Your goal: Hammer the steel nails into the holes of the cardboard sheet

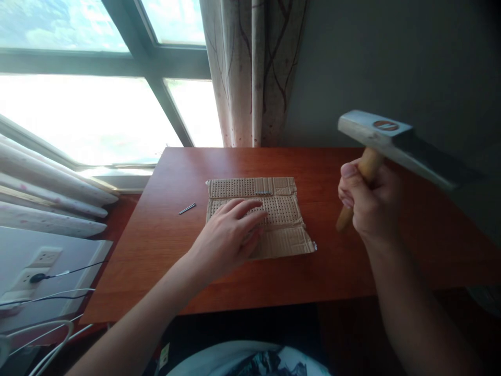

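My right hand (366, 193) is wrapped round the wooden handle of a hammer (376, 128), held up above the right side of the table. The hammer's metal head tops the fist, its tapered end pointing right. My left hand (235, 224) is spread over a piece of cardboard (282, 240) full of small holes, fingers slightly bent and apart; whether they touch it I cannot tell. A short row of small metal pieces (263, 194) lies on the cardboard just beyond my fingertips. To the left, what look like long nails (187, 208) lie together on the wood.
The reddish-brown wooden table (156, 250) stands below a window (97, 115) with patterned curtains (242, 78). A dark wall (371, 62) rises behind it. At the lower left are a wall socket (33, 277) with a black plug and several loose cables.
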